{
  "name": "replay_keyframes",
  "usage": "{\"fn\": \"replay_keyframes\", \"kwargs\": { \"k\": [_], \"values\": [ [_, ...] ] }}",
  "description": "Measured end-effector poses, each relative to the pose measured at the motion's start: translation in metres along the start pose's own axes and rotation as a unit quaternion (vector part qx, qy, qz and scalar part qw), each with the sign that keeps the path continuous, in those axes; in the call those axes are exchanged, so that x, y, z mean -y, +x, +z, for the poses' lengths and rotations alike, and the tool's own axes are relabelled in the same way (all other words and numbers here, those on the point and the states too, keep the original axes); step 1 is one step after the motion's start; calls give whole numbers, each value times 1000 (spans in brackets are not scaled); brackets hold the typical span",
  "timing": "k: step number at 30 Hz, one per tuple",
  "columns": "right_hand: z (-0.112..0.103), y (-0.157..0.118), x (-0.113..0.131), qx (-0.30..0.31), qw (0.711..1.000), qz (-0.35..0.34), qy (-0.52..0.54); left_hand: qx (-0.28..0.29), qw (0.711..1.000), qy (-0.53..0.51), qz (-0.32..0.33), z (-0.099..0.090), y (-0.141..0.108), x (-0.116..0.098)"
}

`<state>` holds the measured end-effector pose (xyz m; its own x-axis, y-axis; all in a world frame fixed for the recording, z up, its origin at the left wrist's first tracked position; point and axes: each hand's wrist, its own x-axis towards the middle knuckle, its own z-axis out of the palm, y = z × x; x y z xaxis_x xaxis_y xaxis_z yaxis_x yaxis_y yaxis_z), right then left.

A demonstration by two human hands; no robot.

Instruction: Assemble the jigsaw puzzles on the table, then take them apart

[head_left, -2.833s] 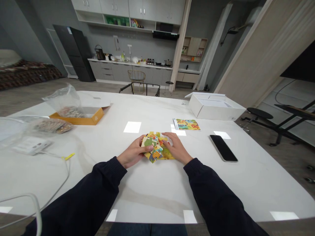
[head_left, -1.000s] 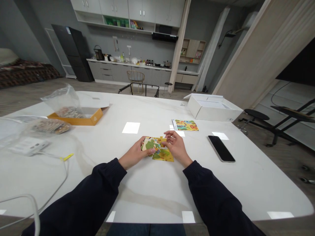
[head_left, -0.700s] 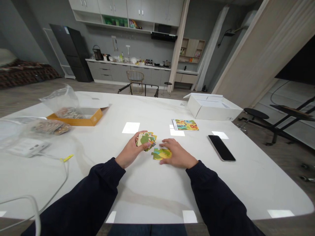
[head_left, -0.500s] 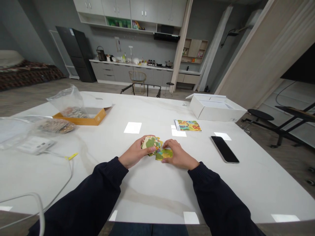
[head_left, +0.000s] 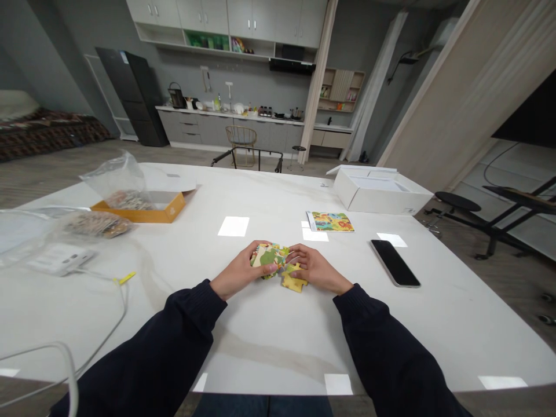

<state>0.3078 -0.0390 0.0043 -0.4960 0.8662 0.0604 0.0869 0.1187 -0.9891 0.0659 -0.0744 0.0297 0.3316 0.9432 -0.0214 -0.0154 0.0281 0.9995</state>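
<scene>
My left hand (head_left: 244, 267) is closed around a stack of colourful jigsaw puzzle pieces (head_left: 268, 256), its thumb lying across the green and cream top one. Close against the stack's right side, my right hand (head_left: 319, 269) pinches a yellow puzzle piece (head_left: 294, 281) with knobbed edges. The fingers partly cover this piece's upper part. Both hands are just over the white table (head_left: 278, 341). Beyond the right hand lies a picture card (head_left: 332, 221) with a bright cartoon scene.
A black phone (head_left: 394, 263) lies to the right, with a white box (head_left: 382, 191) behind it. To the left are an orange box (head_left: 167, 209), plastic bags of puzzle pieces (head_left: 98, 224), a white power strip (head_left: 63, 258) and a cable (head_left: 124, 313).
The piece at my right fingers has turned from a green and yellow face to a plain yellow one, angled lower. My left hand keeps the stack nearly in place.
</scene>
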Motion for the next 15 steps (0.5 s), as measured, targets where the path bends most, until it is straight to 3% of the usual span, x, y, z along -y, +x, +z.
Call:
{"fn": "replay_keyframes", "kwargs": {
  "k": [3,6,11,15],
  "values": [
    [-4,4,-5,-87,996,12,17,9,999,-41,4,0,2,5],
    [7,7,-5,-163,985,0,63,33,999,-41,-3,5,2,8],
    [40,3,6,-133,975,-22,175,-9,1000,-9,-6,15,2,12],
    [54,-3,16,-103,973,-20,205,15,999,-19,41,23,0,15]
  ]
}}
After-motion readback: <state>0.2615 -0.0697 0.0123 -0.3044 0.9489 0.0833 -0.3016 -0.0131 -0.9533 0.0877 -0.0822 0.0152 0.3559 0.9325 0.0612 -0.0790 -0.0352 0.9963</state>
